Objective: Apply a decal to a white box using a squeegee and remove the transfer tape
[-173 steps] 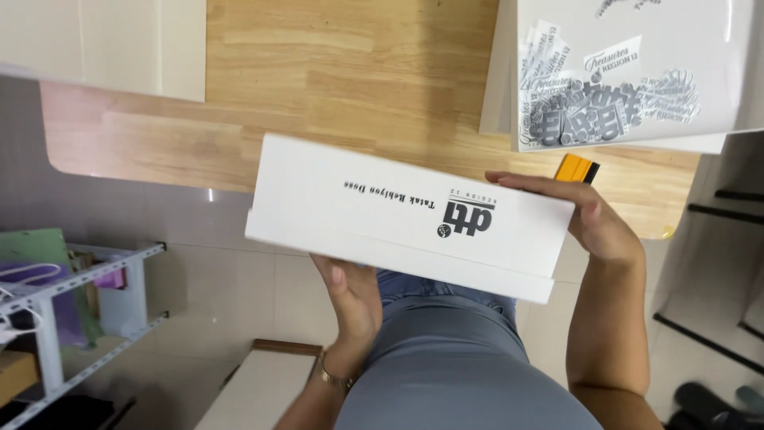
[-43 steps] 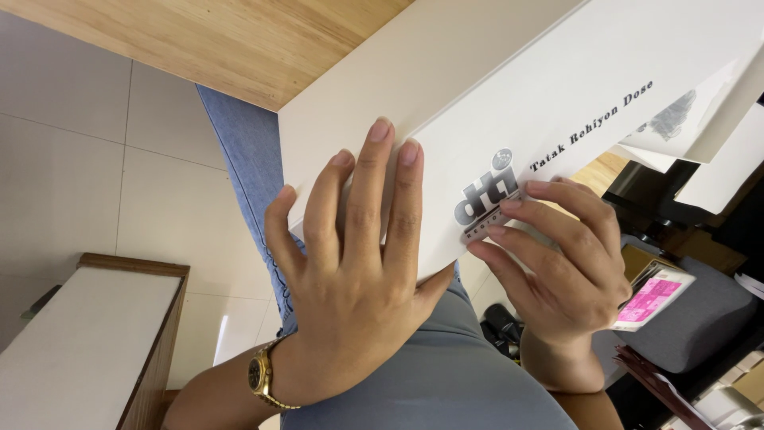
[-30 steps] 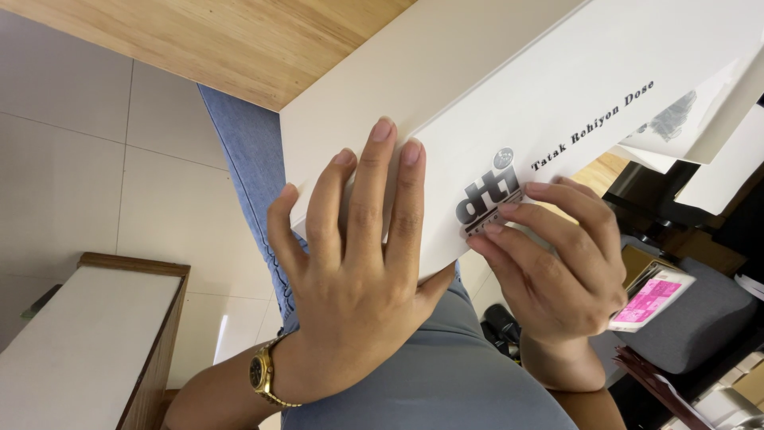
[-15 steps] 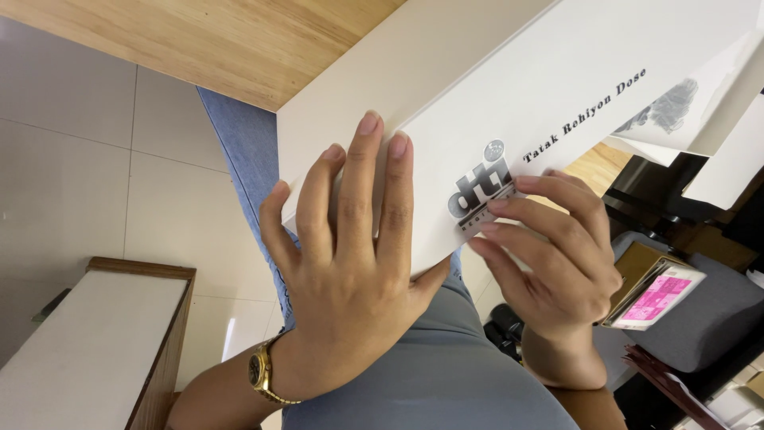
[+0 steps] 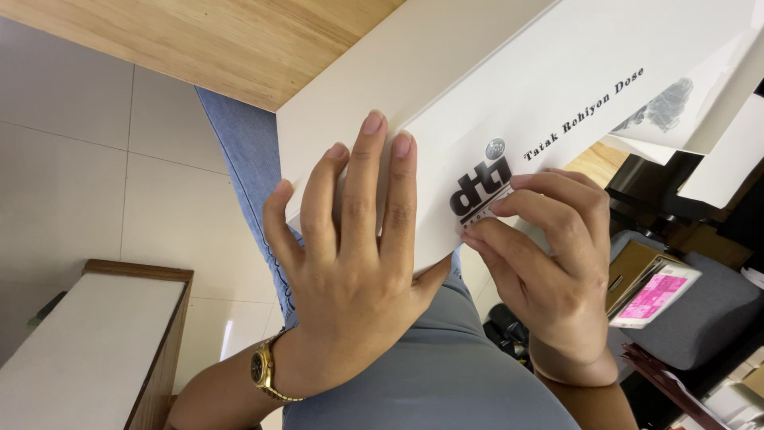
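Two bare hands are steadying a white box point(image 5: 509, 103) tilted below the wooden table point(image 5: 199, 40): left hand point(image 5: 358, 271) pressing flat and open, right hand point(image 5: 549, 263) pinching its near edge, so the unsupported box could slip.

white box point(image 5: 509, 87): matt card or stiff paperboard is being shown, smooth faces, crisp folded edges, black print lying flat with no sheen. left hand point(image 5: 358, 271) is being pressed flat on its face, right hand point(image 5: 549, 255) is being held at its lower edge; bare skin on both. wristwatch point(image 5: 265, 373): polished gold-coloured metal is being seen, glossy links. tabletop point(image 5: 215, 40): light wood, visible grain, satin finish. floor tiles point(image 5: 95, 175): pale, smooth, slightly glossy, a faint reflection is being thrown. low cabinet point(image 5: 87, 350): matt white top, brown wood-look edging. top point(image 5: 446, 374): grey knit cloth, matt. jeans point(image 5: 247, 159): blue denim, woven texture. grey seat point(image 5: 708, 302): coarse fabric.
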